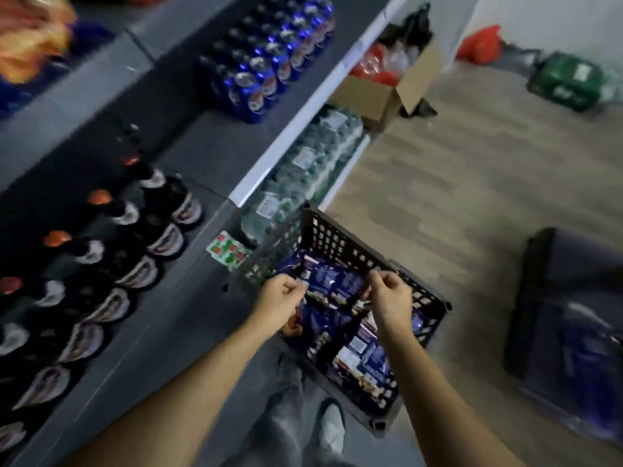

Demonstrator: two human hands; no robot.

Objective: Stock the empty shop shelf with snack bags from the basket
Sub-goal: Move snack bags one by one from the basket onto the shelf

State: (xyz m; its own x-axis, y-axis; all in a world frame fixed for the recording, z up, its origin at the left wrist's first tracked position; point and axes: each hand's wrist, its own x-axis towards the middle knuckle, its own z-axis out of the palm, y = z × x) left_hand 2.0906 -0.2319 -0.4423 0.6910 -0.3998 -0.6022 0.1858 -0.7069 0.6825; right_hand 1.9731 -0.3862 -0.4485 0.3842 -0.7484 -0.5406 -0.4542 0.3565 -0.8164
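Bag (332, 284), blurred, pinched by left hand (279, 299), right hand (391, 296).

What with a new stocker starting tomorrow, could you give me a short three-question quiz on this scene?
1. True or false: the basket stands up on a shelf.
2. What do the left hand and right hand hold? A) one blue snack bag, pinched at its two sides; B) a bottle each; C) nothing.
3. Fill in: most bags in the basket are ____ in colour.
Key: 1 false, it sits on the floor; 2 A; 3 blue.
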